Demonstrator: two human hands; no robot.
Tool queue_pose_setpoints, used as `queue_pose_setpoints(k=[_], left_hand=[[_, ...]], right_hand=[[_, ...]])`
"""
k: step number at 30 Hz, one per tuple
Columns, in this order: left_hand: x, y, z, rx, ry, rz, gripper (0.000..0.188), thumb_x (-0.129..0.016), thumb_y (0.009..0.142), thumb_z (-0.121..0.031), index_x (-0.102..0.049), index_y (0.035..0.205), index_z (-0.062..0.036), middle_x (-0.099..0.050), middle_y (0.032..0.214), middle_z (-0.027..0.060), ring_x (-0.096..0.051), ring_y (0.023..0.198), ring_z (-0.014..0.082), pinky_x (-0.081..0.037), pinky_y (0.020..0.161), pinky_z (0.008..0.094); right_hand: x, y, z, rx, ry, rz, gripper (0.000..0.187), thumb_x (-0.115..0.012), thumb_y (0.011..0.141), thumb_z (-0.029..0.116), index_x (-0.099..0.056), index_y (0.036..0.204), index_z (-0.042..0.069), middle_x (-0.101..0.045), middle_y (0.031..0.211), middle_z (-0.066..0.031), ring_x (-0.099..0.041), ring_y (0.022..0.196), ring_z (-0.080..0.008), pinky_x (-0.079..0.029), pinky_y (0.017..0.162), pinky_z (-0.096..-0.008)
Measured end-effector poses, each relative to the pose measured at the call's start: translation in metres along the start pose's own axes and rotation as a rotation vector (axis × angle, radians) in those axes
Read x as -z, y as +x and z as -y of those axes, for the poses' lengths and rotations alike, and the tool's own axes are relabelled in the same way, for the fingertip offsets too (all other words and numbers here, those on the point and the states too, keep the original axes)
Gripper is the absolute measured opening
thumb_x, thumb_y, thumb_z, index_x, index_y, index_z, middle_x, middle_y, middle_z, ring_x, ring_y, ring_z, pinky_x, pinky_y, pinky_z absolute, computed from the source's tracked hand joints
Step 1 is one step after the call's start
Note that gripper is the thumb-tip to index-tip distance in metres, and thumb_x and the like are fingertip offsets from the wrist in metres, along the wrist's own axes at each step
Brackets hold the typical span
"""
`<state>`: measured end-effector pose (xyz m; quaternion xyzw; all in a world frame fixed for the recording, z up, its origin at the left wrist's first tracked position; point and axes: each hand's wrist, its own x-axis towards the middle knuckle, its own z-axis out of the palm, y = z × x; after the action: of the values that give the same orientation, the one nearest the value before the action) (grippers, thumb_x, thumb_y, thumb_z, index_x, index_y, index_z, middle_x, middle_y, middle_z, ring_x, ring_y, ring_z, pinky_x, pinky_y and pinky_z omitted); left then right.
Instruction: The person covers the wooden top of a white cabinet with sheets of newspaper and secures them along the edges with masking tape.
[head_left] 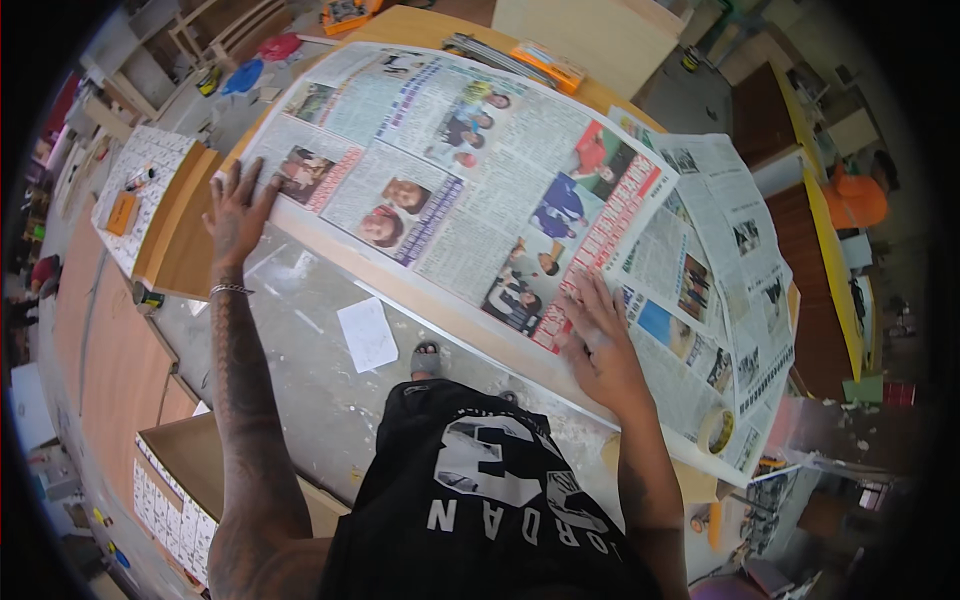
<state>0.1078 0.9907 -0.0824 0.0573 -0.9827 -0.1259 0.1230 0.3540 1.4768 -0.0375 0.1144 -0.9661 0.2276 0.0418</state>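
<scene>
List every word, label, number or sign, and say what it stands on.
Locations only; wording not copied:
Front newspaper: bold headlines, some on red; body print too small to read.
Newspaper sheets at right: print mostly too small.
Black shirt: large pale lettering, upside down.
Orange box: markings too blurred.

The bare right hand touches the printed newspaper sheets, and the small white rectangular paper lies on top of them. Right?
Not quite: the small white rectangular paper lies on the grey, stained floor, as the head view shows. The bare right hand does touch the printed newspaper sheets.
</scene>
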Motion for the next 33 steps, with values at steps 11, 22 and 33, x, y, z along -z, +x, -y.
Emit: queue_pose_setpoints(k=[11,22,33], left_hand=[[-0.014,0.011,0.053,-0.142,0.011,-0.077,0.065,-0.053,0.092,-0.067,-0.047,0.149,-0.0369,-0.028,0.165,0.0009,-0.014,0.153,0.0381,-0.012,0.111,0.0762],[0.016,-0.015,0.011,0.241,-0.515,-0.199,0.107,-0.075,0.074,-0.069,-0.033,0.156,-0.0129,-0.014,0.160,0.0357,-0.012,0.147,0.0564,-0.020,0.119,0.0603],[-0.020,-0.001,0.039,0.062,-0.506,-0.164,0.094,-0.074,0.079,-0.063,-0.047,0.147,-0.0044,-0.045,0.144,0.0292,-0.044,0.136,0.0417,-0.036,0.113,0.0477]], right_hand=[[-0.001,-0.009,0.007,0.005,0.022,-0.009,0.049,-0.066,0.093,0.026,-0.059,0.137,0.006,-0.040,0.156,-0.0170,-0.032,0.145,-0.0453,-0.024,0.120,-0.0534],[0.007,-0.024,0.058,-0.054,-0.092,0.008,0.047,-0.066,0.090,0.023,-0.062,0.132,0.002,-0.043,0.153,-0.0204,-0.034,0.143,-0.0475,-0.022,0.120,-0.0561],[0.004,-0.025,0.029,-0.043,-0.115,-0.002,0.046,-0.067,0.090,0.024,-0.063,0.131,0.004,-0.044,0.152,-0.0201,-0.036,0.141,-0.0484,-0.024,0.118,-0.0569]])
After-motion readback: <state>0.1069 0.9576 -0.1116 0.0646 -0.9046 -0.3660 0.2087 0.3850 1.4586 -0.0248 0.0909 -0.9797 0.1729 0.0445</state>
